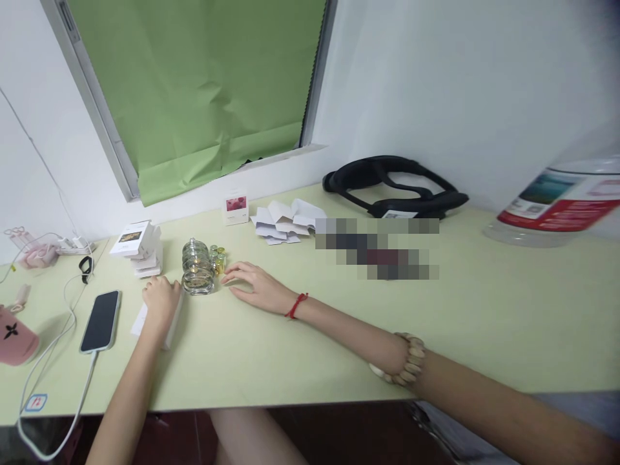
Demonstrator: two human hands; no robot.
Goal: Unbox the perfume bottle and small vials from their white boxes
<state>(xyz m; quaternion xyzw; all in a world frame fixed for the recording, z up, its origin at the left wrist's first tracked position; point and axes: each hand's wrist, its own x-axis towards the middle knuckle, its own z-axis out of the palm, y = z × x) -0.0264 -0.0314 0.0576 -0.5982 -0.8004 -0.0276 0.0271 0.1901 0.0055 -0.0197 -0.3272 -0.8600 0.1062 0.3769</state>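
My left hand point(161, 297) is closed around the upper end of a white box point(173, 321) that lies on the pale green table. My right hand point(256, 286) reaches in from the right with its fingers stretched and apart, holding nothing. Its fingertips are close to several small glass vials point(219, 261) with yellowish contents. Beside the vials, between my two hands, stand clear rounded glass pieces point(197, 271), packed closely together. Just beyond my left hand is a pile of small white boxes point(140, 245), the top one bearing a dark picture.
A phone point(100, 321) on a white cable and a pink cup point(17, 337) are at the left. Farther back are a small box with a pink picture point(236, 208), folded white cards point(285, 223), a black headset point(397, 187) and a large plastic bottle point(557, 203). A pixelated patch hides something right of centre.
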